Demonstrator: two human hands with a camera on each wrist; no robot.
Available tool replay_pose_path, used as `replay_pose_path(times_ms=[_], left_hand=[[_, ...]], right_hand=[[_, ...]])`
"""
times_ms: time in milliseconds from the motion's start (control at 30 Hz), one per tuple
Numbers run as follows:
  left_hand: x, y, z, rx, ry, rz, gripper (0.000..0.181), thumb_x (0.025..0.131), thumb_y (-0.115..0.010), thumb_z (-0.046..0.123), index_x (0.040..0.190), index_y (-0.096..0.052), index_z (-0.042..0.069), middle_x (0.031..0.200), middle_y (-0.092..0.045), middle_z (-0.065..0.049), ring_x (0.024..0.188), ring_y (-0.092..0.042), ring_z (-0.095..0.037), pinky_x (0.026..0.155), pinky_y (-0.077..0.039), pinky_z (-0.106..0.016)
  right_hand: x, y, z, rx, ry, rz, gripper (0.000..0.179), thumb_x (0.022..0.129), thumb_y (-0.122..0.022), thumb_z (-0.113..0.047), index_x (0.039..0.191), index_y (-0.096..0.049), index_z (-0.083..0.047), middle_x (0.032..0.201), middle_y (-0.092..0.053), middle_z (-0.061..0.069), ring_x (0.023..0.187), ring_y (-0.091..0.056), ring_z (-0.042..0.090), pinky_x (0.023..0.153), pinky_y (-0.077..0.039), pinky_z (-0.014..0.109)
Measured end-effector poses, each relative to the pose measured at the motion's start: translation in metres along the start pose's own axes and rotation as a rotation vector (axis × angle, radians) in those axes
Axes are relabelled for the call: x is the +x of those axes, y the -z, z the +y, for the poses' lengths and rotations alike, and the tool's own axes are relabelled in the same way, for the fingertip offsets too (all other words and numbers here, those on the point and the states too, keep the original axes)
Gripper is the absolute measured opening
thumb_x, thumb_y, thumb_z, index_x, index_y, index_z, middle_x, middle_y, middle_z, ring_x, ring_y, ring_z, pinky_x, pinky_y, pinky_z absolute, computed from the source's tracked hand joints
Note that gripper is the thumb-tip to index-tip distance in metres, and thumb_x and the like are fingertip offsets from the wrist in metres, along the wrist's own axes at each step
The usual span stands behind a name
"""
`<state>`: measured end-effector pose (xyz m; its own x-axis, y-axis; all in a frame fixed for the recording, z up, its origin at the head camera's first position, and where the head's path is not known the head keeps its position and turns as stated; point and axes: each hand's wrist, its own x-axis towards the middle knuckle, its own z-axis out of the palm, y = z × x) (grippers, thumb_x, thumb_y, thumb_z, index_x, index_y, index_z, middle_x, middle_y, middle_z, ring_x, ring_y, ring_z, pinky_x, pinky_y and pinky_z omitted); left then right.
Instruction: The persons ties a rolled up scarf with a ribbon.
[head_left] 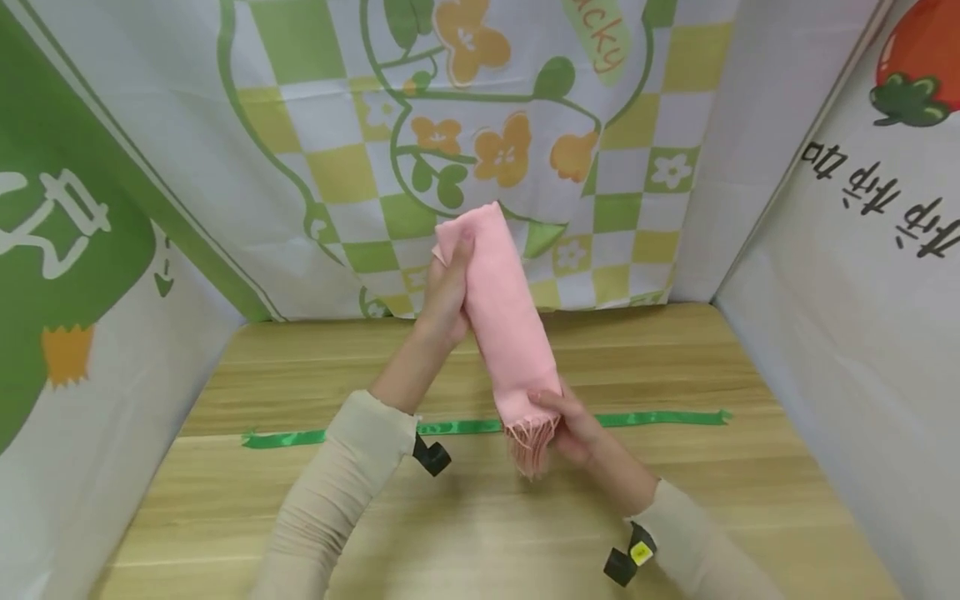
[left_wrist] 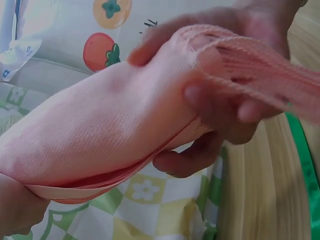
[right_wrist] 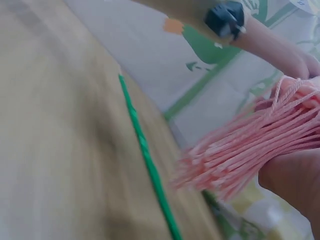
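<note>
A pink scarf, folded into a long narrow bundle, is held up above the table, slanting from upper left to lower right in the head view. My left hand grips its upper end, thumb lying along the front. At the lower end my right hand pinches it just above the fringe, thumb on the front face. The fringe hangs loose past the right hand. In the left wrist view, folded layers show along the edge of the scarf, with the right hand's fingers curled beneath.
A green ribbon lies across the wooden table from left to right. A checkered, flower-printed cloth hangs behind, and printed white panels stand at both sides. Small black devices are strapped at both wrists.
</note>
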<state>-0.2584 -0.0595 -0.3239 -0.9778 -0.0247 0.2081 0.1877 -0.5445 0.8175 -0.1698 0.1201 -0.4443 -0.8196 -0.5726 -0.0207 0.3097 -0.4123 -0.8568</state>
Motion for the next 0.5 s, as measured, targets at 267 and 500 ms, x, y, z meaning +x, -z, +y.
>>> replay_pose_path(times_ms=[267,500], left_hand=[[0.005,0.014,0.000,0.009,0.181,0.080,0.018,0.102,-0.055,0.035,0.106,-0.059,0.018,0.083,-0.066,0.004,0.073,-0.065,-0.008,0.067,-0.056,-0.021],[0.003,0.019,-0.005,0.028,0.246,0.057,0.021,0.101,-0.056,0.038,0.109,-0.058,0.018,0.085,-0.066,0.003,0.073,-0.066,-0.009,0.067,-0.057,-0.021]], right_hand=[[-0.007,-0.008,0.027,0.189,-0.046,-0.213,0.051,0.094,-0.066,-0.042,0.133,-0.043,-0.017,0.116,-0.063,0.001,0.084,-0.061,0.009,0.078,-0.052,0.023],[-0.007,-0.009,0.048,0.246,-0.071,-0.486,0.049,0.093,-0.067,-0.045,0.127,-0.050,-0.015,0.114,-0.067,-0.001,0.074,-0.053,0.002,0.070,-0.044,0.016]])
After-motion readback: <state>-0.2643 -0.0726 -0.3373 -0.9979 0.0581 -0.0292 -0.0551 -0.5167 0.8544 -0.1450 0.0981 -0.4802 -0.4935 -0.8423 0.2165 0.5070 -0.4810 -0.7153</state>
